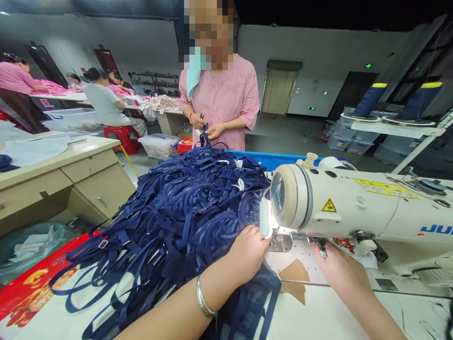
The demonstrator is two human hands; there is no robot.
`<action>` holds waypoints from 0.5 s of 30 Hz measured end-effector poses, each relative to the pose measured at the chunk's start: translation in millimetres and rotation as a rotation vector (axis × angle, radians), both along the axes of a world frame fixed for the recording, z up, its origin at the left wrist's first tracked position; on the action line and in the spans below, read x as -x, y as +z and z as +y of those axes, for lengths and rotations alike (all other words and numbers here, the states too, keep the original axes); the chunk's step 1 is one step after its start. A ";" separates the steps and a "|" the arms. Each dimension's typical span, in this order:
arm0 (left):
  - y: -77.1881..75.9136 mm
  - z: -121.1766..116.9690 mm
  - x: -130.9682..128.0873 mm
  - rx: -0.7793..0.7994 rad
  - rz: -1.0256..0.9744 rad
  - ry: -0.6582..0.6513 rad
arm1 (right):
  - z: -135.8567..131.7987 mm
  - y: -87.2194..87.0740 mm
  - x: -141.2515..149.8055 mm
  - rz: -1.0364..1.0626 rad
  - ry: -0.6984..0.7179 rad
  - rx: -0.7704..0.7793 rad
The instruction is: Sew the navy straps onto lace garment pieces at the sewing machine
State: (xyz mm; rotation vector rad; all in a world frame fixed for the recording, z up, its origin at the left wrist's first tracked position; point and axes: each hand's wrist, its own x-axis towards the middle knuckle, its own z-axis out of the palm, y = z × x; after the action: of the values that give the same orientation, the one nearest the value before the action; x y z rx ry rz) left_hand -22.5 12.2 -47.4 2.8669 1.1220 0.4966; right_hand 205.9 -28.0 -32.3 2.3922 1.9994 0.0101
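Note:
My left hand (249, 251) is closed beside the needle area of a white sewing machine (329, 198), on the edge of navy mesh fabric. This looks like part of a navy bra (260, 288) hanging over the table's front. Its fingertips are partly hidden by the white lamp-like piece (265, 219) at the machine head. Under the machine arm reaches my right hand (341, 267), its fingertips hidden near a small dark metallic piece (321, 246). A large heap of navy bras (184, 203) with dangling straps lies left of the machine. The metal needle plate (281, 242) shows between my hands.
Across the heap stands a co-worker in a pink top (221, 94), both hands on a navy strap. Brown tape pieces (294, 281) stick to the machine bed. A wooden desk (78, 165) is at left, thread cones (370, 100) at right. Other people sit behind.

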 end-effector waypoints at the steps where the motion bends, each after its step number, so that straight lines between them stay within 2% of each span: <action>1: 0.0 -0.1 -0.2 -0.002 0.001 0.001 | -1.5 3.1 0.6 -0.103 0.006 -0.026; 4: 0.3 -1.1 -0.4 -0.008 0.005 0.007 | -4.3 3.3 7.3 -0.253 0.183 -0.249; 6: 0.5 -1.7 -0.3 -0.017 -0.002 0.011 | -2.1 -5.4 9.1 -0.172 0.363 -0.346; 8: 0.3 -2.0 -0.1 -0.029 -0.015 0.013 | 4.5 -19.8 6.4 -0.029 0.488 -0.354; 12: -2.0 -1.8 0.7 -0.031 -0.042 0.017 | 26.1 -52.1 -2.6 0.113 0.559 -0.336; 15: -4.0 -1.6 1.7 -0.026 -0.059 0.009 | 41.9 -65.4 -3.7 0.151 0.544 -0.330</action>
State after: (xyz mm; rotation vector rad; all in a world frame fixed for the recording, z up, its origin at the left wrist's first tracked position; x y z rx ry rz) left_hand -24.2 10.6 -51.4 2.8500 1.1278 0.5968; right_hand 209.6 13.9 -97.7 1.9577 2.8542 0.1879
